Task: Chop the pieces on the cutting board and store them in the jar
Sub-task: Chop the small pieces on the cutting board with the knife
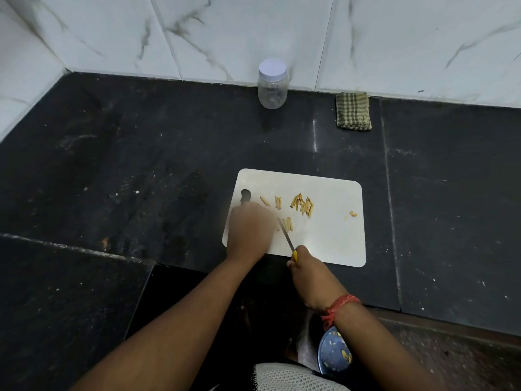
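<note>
A white cutting board [329, 238] lies on the dark stone counter. Several pale yellow slivers [303, 205] are scattered across its far half, with a small group [288, 223] beside the blade. My right hand [306, 268] grips the yellow handle of a thin knife [286, 235], whose blade slants up and left over the board. My left hand [249, 230] rests on the board's left part, its fingers curled down by the blade; what they hold is hidden. A clear plastic jar [272, 84] with a white lid on stands at the back against the wall.
A folded green checked cloth [353, 111] lies at the wall, right of the jar. A blue plate [334, 352] with a few scraps sits low down, below the counter's front edge. The counter steps down at the lower left. Marble wall tiles close off the back.
</note>
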